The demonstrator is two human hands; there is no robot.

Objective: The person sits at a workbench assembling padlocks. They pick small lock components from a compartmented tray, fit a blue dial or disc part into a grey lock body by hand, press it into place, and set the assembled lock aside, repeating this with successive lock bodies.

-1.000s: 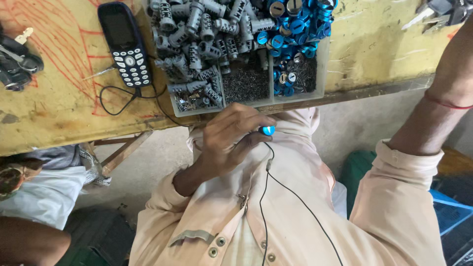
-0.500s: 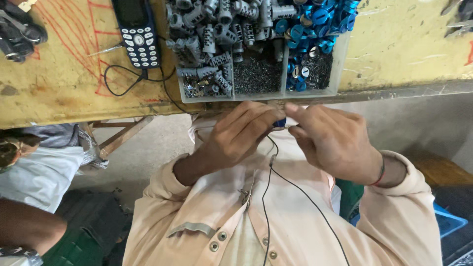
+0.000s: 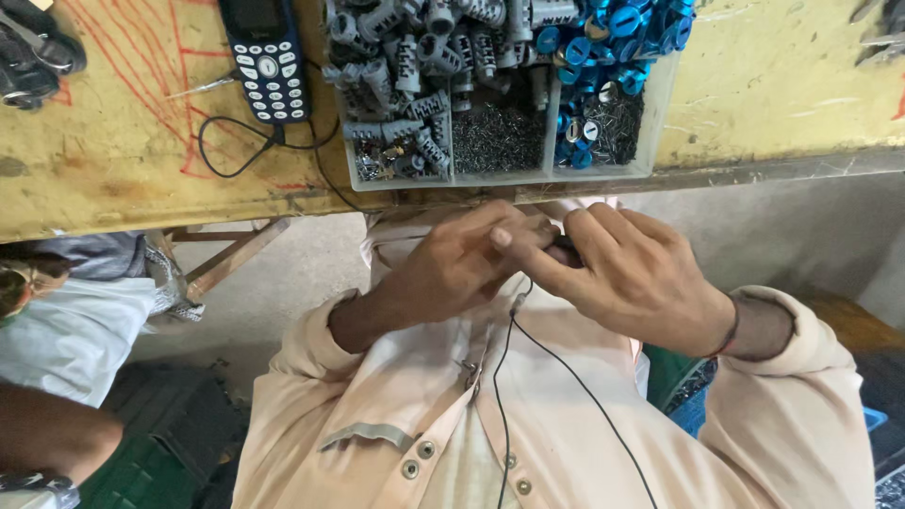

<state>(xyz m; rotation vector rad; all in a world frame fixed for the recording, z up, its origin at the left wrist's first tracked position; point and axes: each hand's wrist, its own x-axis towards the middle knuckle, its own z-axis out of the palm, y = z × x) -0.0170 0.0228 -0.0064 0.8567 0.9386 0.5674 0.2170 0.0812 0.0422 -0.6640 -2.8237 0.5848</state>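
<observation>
Since a second ago the right hand [image 3: 641, 278] has come in from the side to meet the left hand [image 3: 457, 269], and the blue tip that showed between the left fingers is now covered. What the hands share is a small dark part [image 3: 563, 242], only a sliver of it visible, pinched between the left fingertips [image 3: 504, 236] and the right thumb and forefinger just below the bench edge, over the person's chest. Both hands are curled closed around it; the left fingers press in from one side and the right fingers wrap over from the other, touching at the tips. A thin black cable [image 3: 566, 377] runs down from under the hands across the pale pink shirt [image 3: 566, 443]. Just above the hands, on the worn yellow workbench [image 3: 782, 104], sits a clear divided tray [image 3: 660, 113]: grey ribbed plastic pieces [image 3: 405, 66] fill the left compartment, fine dark metal pins [image 3: 495, 141] lie in the middle one, and blue round caps [image 3: 603, 38] heap in the right one. To the tray's left a dark blue keypad phone [image 3: 264, 57] lies with a looped black wire [image 3: 236, 155] plugged into it.
</observation>
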